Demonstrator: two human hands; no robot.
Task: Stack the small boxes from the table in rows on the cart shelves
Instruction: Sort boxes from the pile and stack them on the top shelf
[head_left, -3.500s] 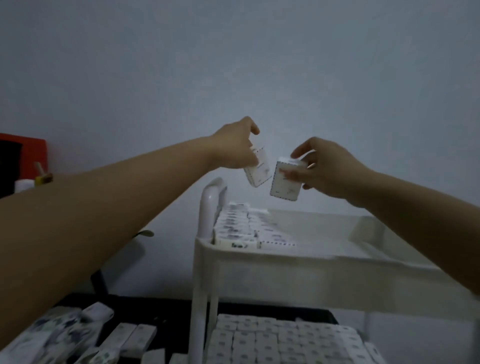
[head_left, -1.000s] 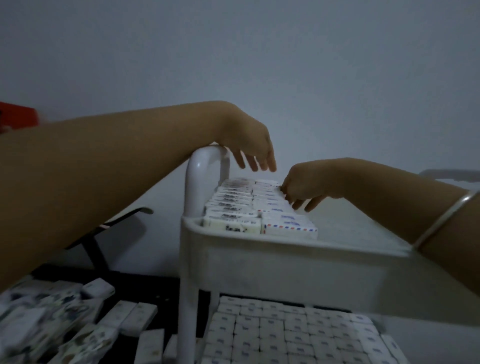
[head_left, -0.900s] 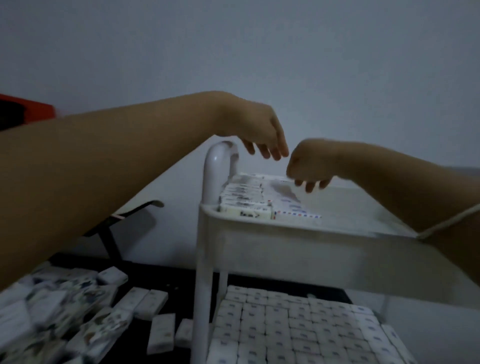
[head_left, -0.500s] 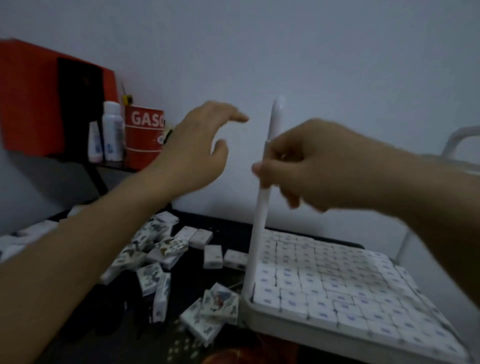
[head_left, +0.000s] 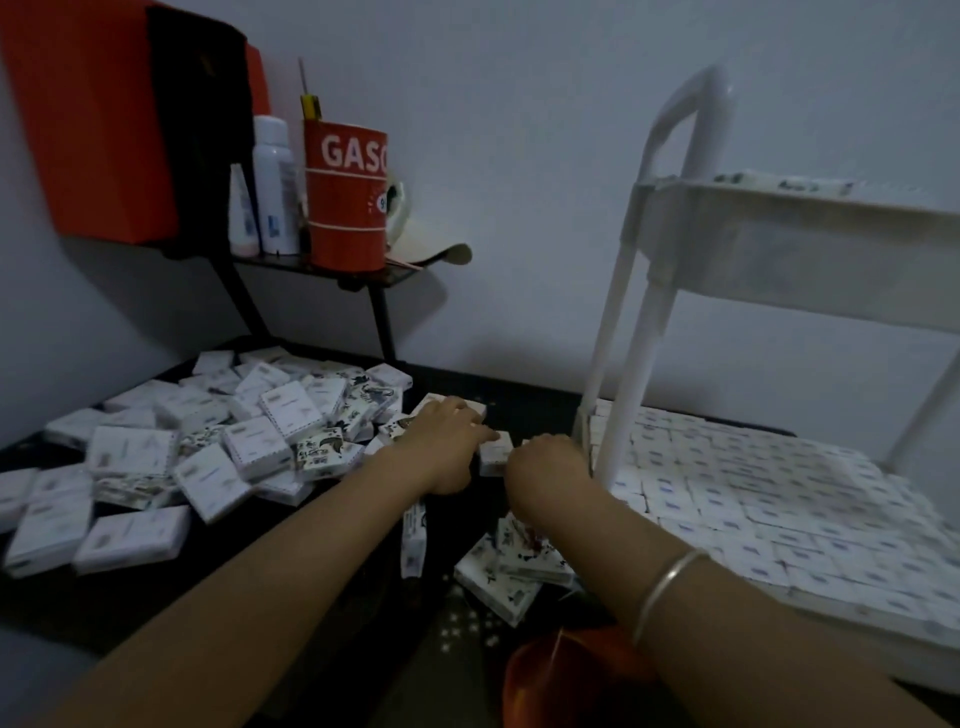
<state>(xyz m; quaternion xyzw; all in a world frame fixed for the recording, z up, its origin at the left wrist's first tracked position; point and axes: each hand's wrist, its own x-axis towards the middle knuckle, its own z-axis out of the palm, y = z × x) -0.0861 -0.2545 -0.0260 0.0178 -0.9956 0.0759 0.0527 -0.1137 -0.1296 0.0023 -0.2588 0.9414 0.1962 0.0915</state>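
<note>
Both my grips are down on the dark desk (head_left: 530, 405), just left of the cart (head_left: 779, 260). The left grip (head_left: 447, 452) lies fairly flat over loose boxes. The right grip (head_left: 545, 465) curls against a small box (head_left: 496, 457); whether it has hold of it, I cannot tell. The heap of boxes (head_left: 208, 441) lies farther left of the cart.

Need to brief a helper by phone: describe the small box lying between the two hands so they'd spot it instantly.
Find the white cart beside the black table. Left of its near post's foot, the left hand and right hand almost meet. The small box lies flat between them, pale top up, apart from the jumbled pile further left.
</note>
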